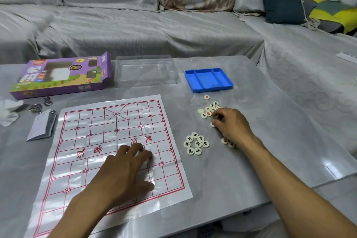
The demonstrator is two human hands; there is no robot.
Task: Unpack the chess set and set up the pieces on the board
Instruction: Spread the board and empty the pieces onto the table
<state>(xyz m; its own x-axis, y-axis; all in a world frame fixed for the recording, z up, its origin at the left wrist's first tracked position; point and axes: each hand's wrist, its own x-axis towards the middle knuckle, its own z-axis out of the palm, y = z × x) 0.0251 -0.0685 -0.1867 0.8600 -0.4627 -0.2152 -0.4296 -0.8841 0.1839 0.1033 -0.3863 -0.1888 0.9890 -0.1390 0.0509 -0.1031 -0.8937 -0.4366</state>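
Grey sheets covered the sofa (135,25) behind the glossy grey table (241,170) where you worked, and a dark blue cushion (282,2) leaned in its far right corner. Taking the paper board (108,127) with its red grid as the landmark, it lay flat on the table in front of you with no pieces on it. Your left hand (125,170) rested on its near half, fingers spread and pressing the sheet down, fingertips close to the printed river characters. Just right of the board sat a tight cluster of black-lettered pieces (196,143), and beyond that, farther right and back, a loose heap of mixed pieces (209,109). Your right hand (231,125) was over that heap with its fingers curled, pinching at a piece there; a few more red-lettered pieces (225,141) peeked out beside your wrist. Behind the board's far right corner was the blue tray (208,80), behind its far edge the clear plastic lid (144,71), and behind its far left corner the purple box (61,75). Left of the board lay a folded leaflet (41,125) and some metal rings (35,107).
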